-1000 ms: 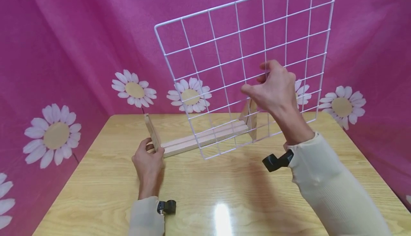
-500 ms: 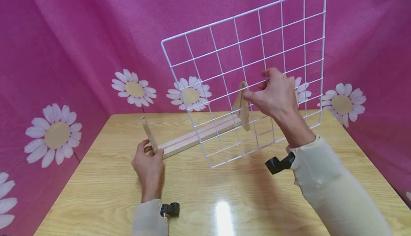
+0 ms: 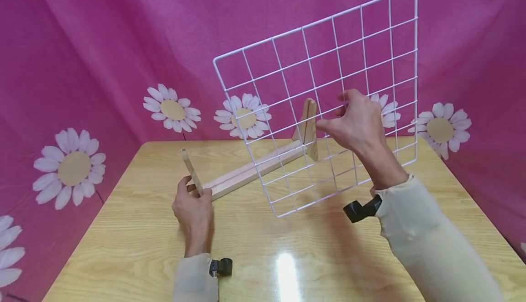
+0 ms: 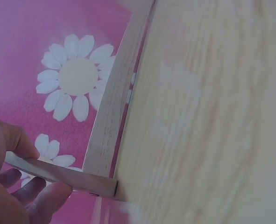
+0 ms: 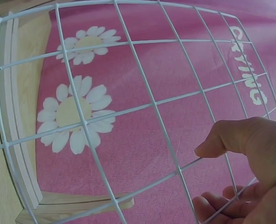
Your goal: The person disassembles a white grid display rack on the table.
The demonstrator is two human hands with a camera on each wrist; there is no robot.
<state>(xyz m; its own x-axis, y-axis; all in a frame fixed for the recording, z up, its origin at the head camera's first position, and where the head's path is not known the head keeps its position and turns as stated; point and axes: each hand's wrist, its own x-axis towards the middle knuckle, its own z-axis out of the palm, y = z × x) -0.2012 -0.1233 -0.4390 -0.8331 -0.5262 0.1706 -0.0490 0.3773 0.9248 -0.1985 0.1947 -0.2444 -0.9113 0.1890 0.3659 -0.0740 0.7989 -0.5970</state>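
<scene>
A pale wooden stand [image 3: 238, 182] has a long grooved base bar and an upright at each end. My left hand [image 3: 192, 213] grips its near left upright [image 3: 191, 169] low down, thumb on one side and fingers on the other. In the left wrist view that upright [image 4: 72, 176] lies between thumb and fingers. My right hand [image 3: 358, 122] holds a white wire grid panel [image 3: 302, 28] up in the air, tilted, by wires near its middle. Through its mesh shows the stand's right upright [image 3: 310, 110]. The panel's lower edge hangs in front of the base bar, apart from it.
The stand is on a light wood-grain table [image 3: 135, 238]. Behind and beside it hangs a pink cloth [image 3: 102, 28] printed with white daisies. A small black camera [image 3: 361, 209] is strapped to my right wrist, another [image 3: 222, 267] to my left.
The stand's far right end has swung back and slightly left, while my left hand keeps its grip. The grid panel has come down, its lower left corner shifting right.
</scene>
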